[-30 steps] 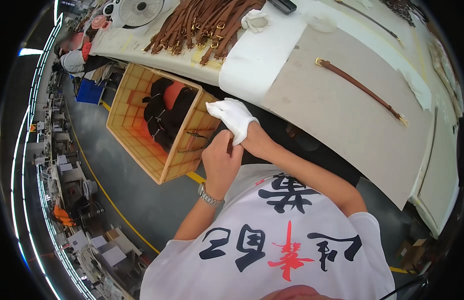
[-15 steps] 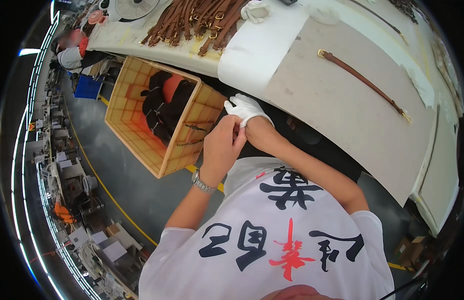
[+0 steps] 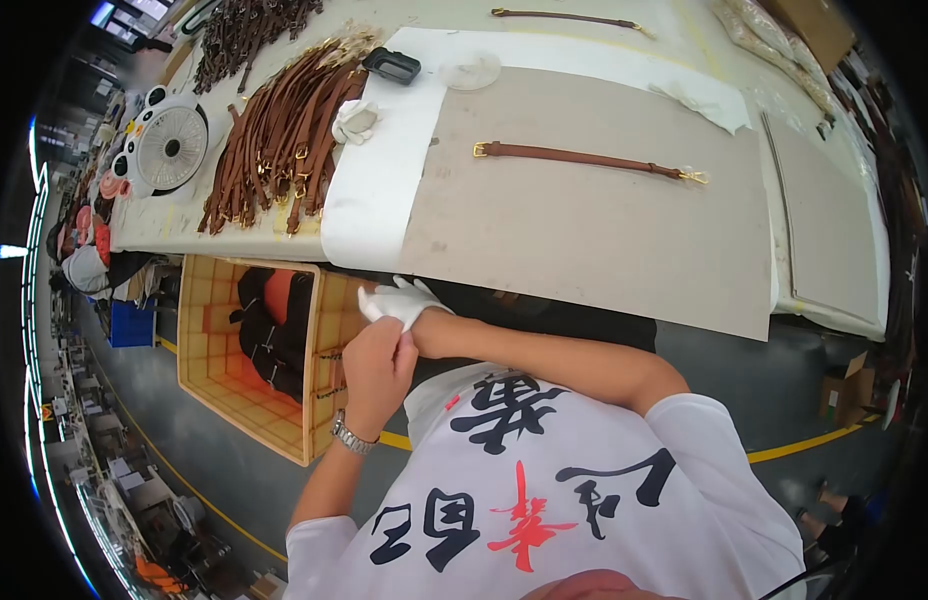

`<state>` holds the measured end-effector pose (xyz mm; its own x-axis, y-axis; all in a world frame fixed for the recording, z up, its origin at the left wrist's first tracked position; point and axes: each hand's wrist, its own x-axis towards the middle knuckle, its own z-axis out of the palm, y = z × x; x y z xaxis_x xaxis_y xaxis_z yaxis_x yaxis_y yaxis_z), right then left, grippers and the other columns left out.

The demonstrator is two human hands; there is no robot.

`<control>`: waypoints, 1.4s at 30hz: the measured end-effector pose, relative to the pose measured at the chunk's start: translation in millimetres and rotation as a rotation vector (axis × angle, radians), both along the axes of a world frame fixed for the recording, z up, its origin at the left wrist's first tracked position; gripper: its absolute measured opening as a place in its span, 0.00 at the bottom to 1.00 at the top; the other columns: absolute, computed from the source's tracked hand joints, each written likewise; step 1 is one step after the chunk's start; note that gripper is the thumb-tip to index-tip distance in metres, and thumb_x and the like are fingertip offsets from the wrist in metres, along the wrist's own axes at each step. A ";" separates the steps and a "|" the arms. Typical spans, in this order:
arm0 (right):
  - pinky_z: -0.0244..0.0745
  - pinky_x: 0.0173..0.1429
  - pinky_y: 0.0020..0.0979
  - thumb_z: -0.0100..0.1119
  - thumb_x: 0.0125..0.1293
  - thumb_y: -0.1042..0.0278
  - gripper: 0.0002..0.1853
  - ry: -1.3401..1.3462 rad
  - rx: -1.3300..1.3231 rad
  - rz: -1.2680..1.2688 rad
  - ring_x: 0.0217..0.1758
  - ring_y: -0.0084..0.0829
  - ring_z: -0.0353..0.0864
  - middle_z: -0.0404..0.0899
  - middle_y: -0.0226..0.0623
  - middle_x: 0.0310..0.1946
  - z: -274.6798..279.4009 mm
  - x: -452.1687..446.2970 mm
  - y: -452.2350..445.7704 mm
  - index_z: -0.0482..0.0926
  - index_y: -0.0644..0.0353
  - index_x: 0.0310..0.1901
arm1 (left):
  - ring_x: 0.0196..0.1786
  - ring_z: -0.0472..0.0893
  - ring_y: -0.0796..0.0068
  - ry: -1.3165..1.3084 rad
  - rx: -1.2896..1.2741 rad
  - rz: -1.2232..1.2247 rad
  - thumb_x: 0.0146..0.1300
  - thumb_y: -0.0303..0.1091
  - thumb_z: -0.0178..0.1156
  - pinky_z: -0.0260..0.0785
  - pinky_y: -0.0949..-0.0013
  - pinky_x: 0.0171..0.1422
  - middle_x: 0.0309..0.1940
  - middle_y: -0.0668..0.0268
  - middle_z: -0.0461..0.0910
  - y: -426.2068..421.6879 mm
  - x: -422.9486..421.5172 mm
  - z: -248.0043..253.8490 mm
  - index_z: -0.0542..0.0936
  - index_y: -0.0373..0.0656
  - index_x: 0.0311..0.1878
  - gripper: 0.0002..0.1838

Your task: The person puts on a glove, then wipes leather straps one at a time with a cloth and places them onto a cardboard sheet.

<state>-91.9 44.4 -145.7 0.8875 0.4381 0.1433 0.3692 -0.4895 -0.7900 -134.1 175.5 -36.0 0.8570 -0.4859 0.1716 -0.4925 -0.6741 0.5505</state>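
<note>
A white glove covers my right hand [image 3: 400,302], whose fingers are apart and hold nothing. My left hand [image 3: 377,360], bare and with a metal watch [image 3: 353,434] on its wrist, is closed on the glove's cuff. Both hands are in front of the table edge, beside the yellow crate [image 3: 309,365]. On the grey board [image 3: 584,235] lies a brown leather strap [image 3: 579,156] with a gold buckle and clasp. Another white glove [image 3: 356,121] rests next to a pile of brown straps [image 3: 274,150].
Dark bundles [image 3: 274,330] lie inside the crate. The table also bears a fan [image 3: 172,147], a black object [image 3: 391,65], a clear round piece [image 3: 470,70] and another strap [image 3: 564,18]. A person [image 3: 84,270] is at the far left; a cardboard box [image 3: 846,390] stands at right.
The view has turned, bringing more of the table into sight. The gloved fingers have spread since the earliest frame. My left hand has stayed at the cuff.
</note>
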 end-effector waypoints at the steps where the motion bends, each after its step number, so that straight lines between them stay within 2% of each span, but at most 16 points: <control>1: 0.79 0.66 0.60 0.69 0.70 0.63 0.36 0.033 -0.028 0.055 0.60 0.61 0.85 0.86 0.56 0.57 -3.7 8.6 4.5 0.69 0.58 0.78 | 0.32 0.76 0.42 -0.036 -0.019 -0.067 0.74 0.25 0.63 0.67 0.50 0.37 0.29 0.48 0.72 -4.5 -2.4 4.0 0.71 0.35 0.35 0.12; 2: 0.78 0.69 0.61 0.66 0.74 0.60 0.44 -0.032 -0.142 0.084 0.62 0.61 0.85 0.85 0.57 0.58 -31.5 16.5 14.7 0.55 0.56 0.86 | 0.31 0.75 0.43 -0.082 -0.034 -0.105 0.72 0.24 0.65 0.66 0.50 0.36 0.28 0.49 0.70 -6.9 -2.6 5.6 0.71 0.36 0.35 0.12; 3: 0.78 0.75 0.54 0.59 0.78 0.63 0.37 0.035 -0.178 0.112 0.65 0.61 0.84 0.85 0.56 0.57 -5.4 17.8 6.9 0.60 0.61 0.84 | 0.31 0.75 0.43 -0.084 -0.024 -0.080 0.72 0.24 0.65 0.66 0.50 0.36 0.28 0.49 0.70 -9.8 -2.3 9.0 0.71 0.36 0.35 0.12; 5: 0.76 0.79 0.44 0.55 0.85 0.62 0.33 -0.323 0.168 0.057 0.71 0.56 0.84 0.85 0.56 0.64 -33.5 20.3 5.9 0.62 0.63 0.85 | 0.32 0.76 0.43 -0.086 -0.051 -0.149 0.71 0.24 0.65 0.67 0.48 0.37 0.29 0.50 0.72 -10.4 -2.2 16.9 0.72 0.37 0.36 0.11; 8: 0.70 0.85 0.37 0.49 0.93 0.47 0.36 0.206 0.648 0.035 0.82 0.48 0.77 0.77 0.52 0.81 -2.5 10.9 -7.9 0.66 0.68 0.86 | 0.34 0.80 0.47 -0.098 -0.027 -0.147 0.69 0.25 0.67 0.72 0.48 0.38 0.30 0.54 0.76 -6.5 -7.6 10.4 0.75 0.40 0.39 0.08; 11: 0.62 0.90 0.36 0.38 0.94 0.36 0.41 0.436 0.751 -0.026 0.85 0.44 0.74 0.72 0.50 0.85 9.7 17.2 1.0 0.65 0.66 0.87 | 0.33 0.81 0.50 -0.182 -0.074 -0.098 0.66 0.25 0.69 0.74 0.51 0.37 0.30 0.55 0.77 -8.9 -12.4 5.1 0.76 0.40 0.39 0.09; 15: 0.50 0.94 0.33 0.23 0.90 0.24 0.50 0.752 0.523 0.073 0.92 0.42 0.64 0.66 0.54 0.89 34.0 5.9 -17.8 0.63 0.64 0.89 | 0.30 0.78 0.52 -0.155 -0.159 0.024 0.66 0.21 0.68 0.71 0.54 0.35 0.30 0.56 0.75 -21.4 -25.2 -2.9 0.79 0.38 0.40 0.06; 20: 0.50 0.93 0.38 0.20 0.80 0.10 0.59 0.842 0.623 0.045 0.91 0.46 0.66 0.59 0.51 0.93 57.9 -8.0 -22.0 0.58 0.53 0.93 | 0.30 0.78 0.57 -0.198 -0.197 0.113 0.66 0.21 0.70 0.71 0.57 0.35 0.30 0.59 0.74 -25.7 -31.7 -2.8 0.77 0.39 0.40 0.08; 23: 0.62 0.84 0.35 0.23 0.80 0.09 0.60 0.968 0.710 -0.080 0.78 0.41 0.78 0.59 0.47 0.93 54.7 -7.4 -18.6 0.56 0.54 0.94 | 0.31 0.78 0.60 -0.110 -0.265 0.188 0.64 0.22 0.72 0.73 0.59 0.36 0.34 0.60 0.75 -30.3 -34.1 -6.3 0.77 0.40 0.44 0.12; 25: 0.73 0.66 0.28 0.25 0.80 0.09 0.60 0.928 0.750 -0.053 0.63 0.28 0.78 0.60 0.43 0.92 55.7 -11.7 -26.7 0.56 0.54 0.94 | 0.33 0.79 0.61 -0.118 -0.258 0.224 0.64 0.22 0.73 0.74 0.60 0.37 0.35 0.60 0.76 -31.3 -34.1 -11.6 0.78 0.41 0.46 0.13; 29: 0.71 0.48 0.25 0.32 0.84 0.14 0.54 0.921 0.826 -0.009 0.50 0.21 0.70 0.62 0.41 0.91 56.5 -17.7 -23.9 0.57 0.51 0.94 | 0.36 0.81 0.61 -0.054 -0.339 0.363 0.64 0.21 0.72 0.76 0.60 0.41 0.37 0.59 0.78 -38.6 -34.3 -15.6 0.78 0.41 0.52 0.16; 31: 0.78 0.52 0.26 0.45 0.92 0.35 0.42 0.949 0.980 -0.046 0.58 0.23 0.76 0.62 0.42 0.91 49.5 -21.5 -22.4 0.52 0.48 0.95 | 0.37 0.81 0.58 -0.077 -0.356 0.393 0.65 0.20 0.69 0.76 0.59 0.42 0.37 0.58 0.79 -37.1 -28.7 -29.3 0.79 0.40 0.51 0.14; 32: 0.81 0.64 0.26 0.52 0.91 0.58 0.41 0.696 1.015 -0.018 0.69 0.27 0.78 0.66 0.45 0.89 44.1 -32.1 -17.0 0.46 0.47 0.96 | 0.39 0.82 0.56 -0.103 -0.367 0.430 0.65 0.19 0.66 0.77 0.57 0.44 0.38 0.56 0.80 -35.9 -25.7 -35.7 0.80 0.39 0.51 0.12; 33: 0.78 0.75 0.29 0.53 0.87 0.67 0.45 0.815 0.976 -0.001 0.79 0.31 0.76 0.66 0.45 0.90 46.0 -30.5 -21.8 0.42 0.47 0.96 | 0.39 0.82 0.56 -0.102 -0.371 0.423 0.65 0.19 0.66 0.77 0.57 0.44 0.38 0.56 0.80 -33.3 -22.3 -38.0 0.80 0.39 0.51 0.12; 36: 0.77 0.76 0.29 0.53 0.88 0.65 0.42 0.809 0.977 -0.073 0.80 0.32 0.76 0.65 0.44 0.90 37.9 -27.7 -24.4 0.46 0.48 0.96 | 0.40 0.81 0.44 -0.213 -0.352 0.291 0.65 0.15 0.57 0.76 0.51 0.45 0.39 0.50 0.80 -29.6 -17.7 -36.1 0.80 0.36 0.45 0.09; 42: 0.72 0.81 0.33 0.58 0.87 0.60 0.38 0.818 1.007 -0.148 0.81 0.34 0.76 0.77 0.40 0.83 26.5 -16.3 -15.8 0.59 0.54 0.92 | 0.44 0.80 0.39 -0.129 -0.295 0.248 0.63 0.16 0.60 0.75 0.44 0.48 0.39 0.48 0.79 -33.5 -25.3 -32.4 0.78 0.35 0.47 0.10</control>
<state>-108.2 28.7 -119.2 0.9034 0.3468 -0.2523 -0.3964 0.4503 -0.8001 -159.4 142.1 -68.5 0.9043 -0.1813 0.3865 -0.4126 -0.6038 0.6820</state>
